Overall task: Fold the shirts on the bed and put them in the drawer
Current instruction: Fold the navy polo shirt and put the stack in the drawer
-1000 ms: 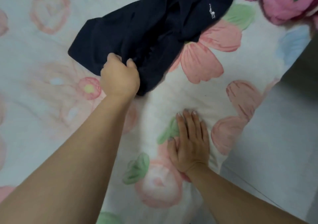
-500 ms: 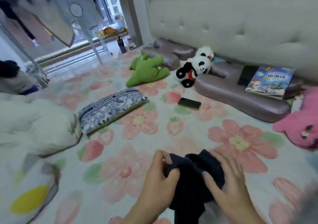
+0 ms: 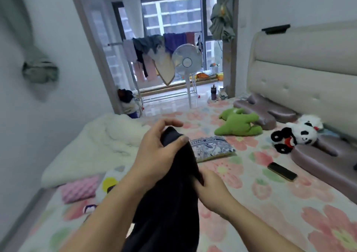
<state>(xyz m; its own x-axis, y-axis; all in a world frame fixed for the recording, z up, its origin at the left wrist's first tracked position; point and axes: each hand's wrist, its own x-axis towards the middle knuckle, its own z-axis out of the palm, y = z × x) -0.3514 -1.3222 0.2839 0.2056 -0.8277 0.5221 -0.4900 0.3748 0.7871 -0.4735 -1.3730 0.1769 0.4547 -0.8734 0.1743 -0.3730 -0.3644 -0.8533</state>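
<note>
left hand (image 3: 154, 153): fingers pinch top of dark shirt (image 3: 170, 203), lifted over bed (image 3: 270, 203) | right hand (image 3: 210, 190): grips shirt lower right | phone (image 3: 282, 171) far right

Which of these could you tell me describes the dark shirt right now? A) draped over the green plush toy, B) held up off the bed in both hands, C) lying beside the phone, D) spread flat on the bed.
B: the left hand grips the top of the dark shirt and the right hand pinches it lower down, with the cloth hanging above the bed.
</note>
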